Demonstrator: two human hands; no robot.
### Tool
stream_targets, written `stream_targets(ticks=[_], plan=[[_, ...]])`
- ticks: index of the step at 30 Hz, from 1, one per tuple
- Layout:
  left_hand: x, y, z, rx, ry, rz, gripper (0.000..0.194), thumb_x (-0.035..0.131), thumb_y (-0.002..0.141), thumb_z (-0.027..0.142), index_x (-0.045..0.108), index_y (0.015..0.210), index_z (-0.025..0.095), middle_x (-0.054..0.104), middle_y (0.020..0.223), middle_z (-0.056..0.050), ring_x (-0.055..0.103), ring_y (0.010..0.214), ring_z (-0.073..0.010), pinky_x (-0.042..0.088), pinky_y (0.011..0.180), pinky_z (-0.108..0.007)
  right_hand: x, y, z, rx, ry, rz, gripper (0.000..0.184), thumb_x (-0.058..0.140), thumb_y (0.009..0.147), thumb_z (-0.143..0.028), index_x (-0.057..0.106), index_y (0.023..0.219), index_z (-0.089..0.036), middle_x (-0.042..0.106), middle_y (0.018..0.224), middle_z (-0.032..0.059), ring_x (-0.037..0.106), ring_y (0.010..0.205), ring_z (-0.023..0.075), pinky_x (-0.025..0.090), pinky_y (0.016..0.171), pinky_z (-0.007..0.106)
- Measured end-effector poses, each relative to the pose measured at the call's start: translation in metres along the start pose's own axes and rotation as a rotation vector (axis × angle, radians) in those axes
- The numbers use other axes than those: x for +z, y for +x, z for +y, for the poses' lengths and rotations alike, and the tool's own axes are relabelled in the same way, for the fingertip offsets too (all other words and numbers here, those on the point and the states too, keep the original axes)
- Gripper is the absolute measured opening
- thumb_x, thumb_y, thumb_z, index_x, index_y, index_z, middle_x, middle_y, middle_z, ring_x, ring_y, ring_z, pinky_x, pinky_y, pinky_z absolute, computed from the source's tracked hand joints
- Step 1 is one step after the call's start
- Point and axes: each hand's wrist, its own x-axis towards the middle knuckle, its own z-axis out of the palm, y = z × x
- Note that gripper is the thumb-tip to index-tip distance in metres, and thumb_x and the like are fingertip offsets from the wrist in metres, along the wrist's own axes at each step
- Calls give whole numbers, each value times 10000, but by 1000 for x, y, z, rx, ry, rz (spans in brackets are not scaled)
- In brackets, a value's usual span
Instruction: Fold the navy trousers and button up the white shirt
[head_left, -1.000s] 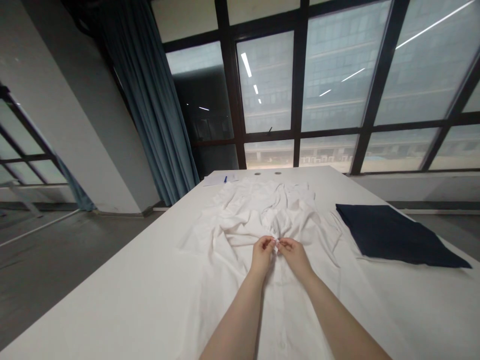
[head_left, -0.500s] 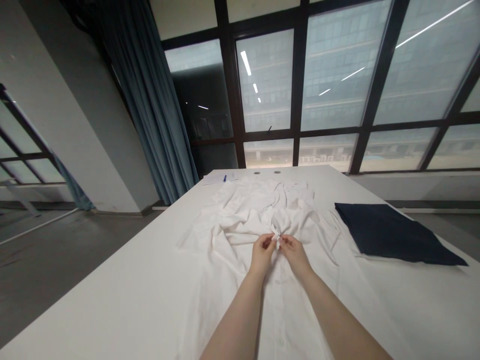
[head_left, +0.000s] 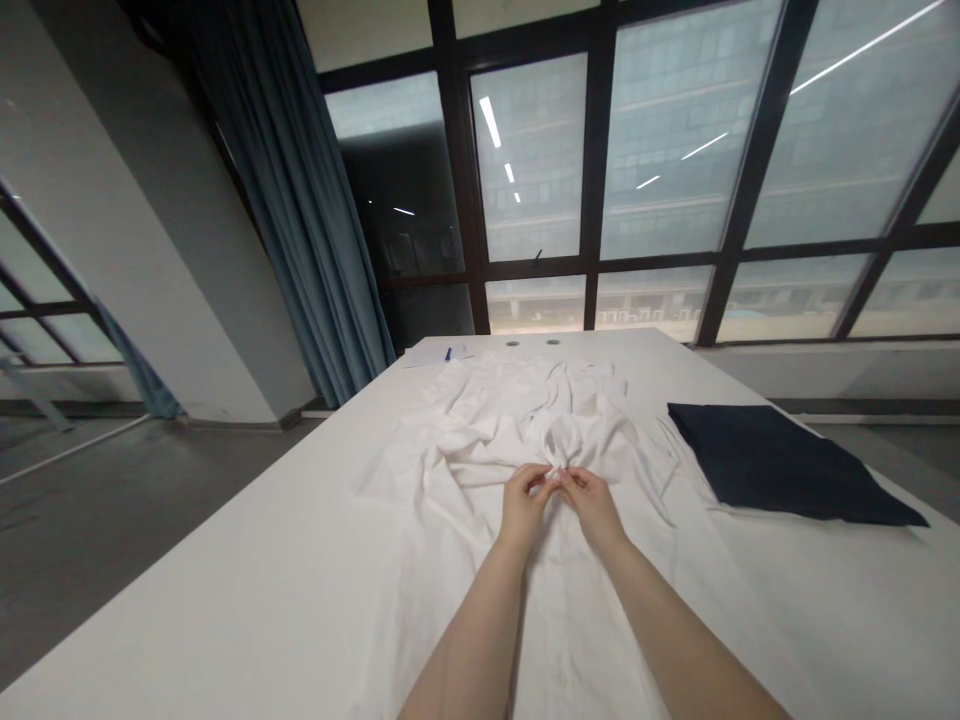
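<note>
Pinching a gathered bit of the white shirt (head_left: 476, 445), spread beneath and beyond on the white table (head_left: 292, 570), with left hand (head_left: 523, 507) and right hand (head_left: 598, 507) — close together, equally near, and straddling its long button placket (head_left: 559, 605), running near to far.

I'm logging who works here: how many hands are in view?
2: the left hand and, close beside it, the right hand, both pinching the white garment. No other hand shows.

A white, seemingly button-front shirt (head_left: 472, 500) lies rumpled on the table (head_left: 277, 590), its middle gathered into folds
</note>
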Motion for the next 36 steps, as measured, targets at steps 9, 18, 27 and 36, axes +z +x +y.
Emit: stream_targets(ticks=[9, 18, 27, 36], plan=[[6, 0, -3, -28, -94, 98, 70, 554, 674, 192, 588, 727, 159, 574, 776, -30, 544, 755, -144, 433, 691, -263, 19, -5, 1, 126, 424, 118, 170, 704, 508, -275, 582, 589, -187, 615, 631, -14, 573, 663, 119, 440, 745, 270], [8, -1, -8, -172, -167, 149, 186, 564, 690, 334, 567, 729, 152, 576, 671, -9, 528, 636, -119, 404, 610, -225, 19, -6, -1, 45, 271, 156, 163, 639, 564, -299, 535, 647, -204, 606, 653, 11, 582, 666, 160, 474, 692, 318], [2, 6, -14, -400, -677, 347, 235, 577, 662, 367, 448, 718, 179, 445, 577, 77, 449, 497, -37, 405, 541, -171, 0, 8, 0, -32, 83, 381, 210, 466, 655, -349, 449, 819, -218, 595, 844, 22, 571, 738, 152, 466, 597, 268], [-11, 17, 3, -350, -786, 383, 232, 555, 695, 382, 423, 760, 203, 513, 690, 49, 572, 677, -71, 444, 722, -231, -3, 1, -5, -339, -423, 229, 457, 607, 579, -350, 428, 974, -209, 593, 891, 36, 556, 741, 149, 428, 645, 255]])
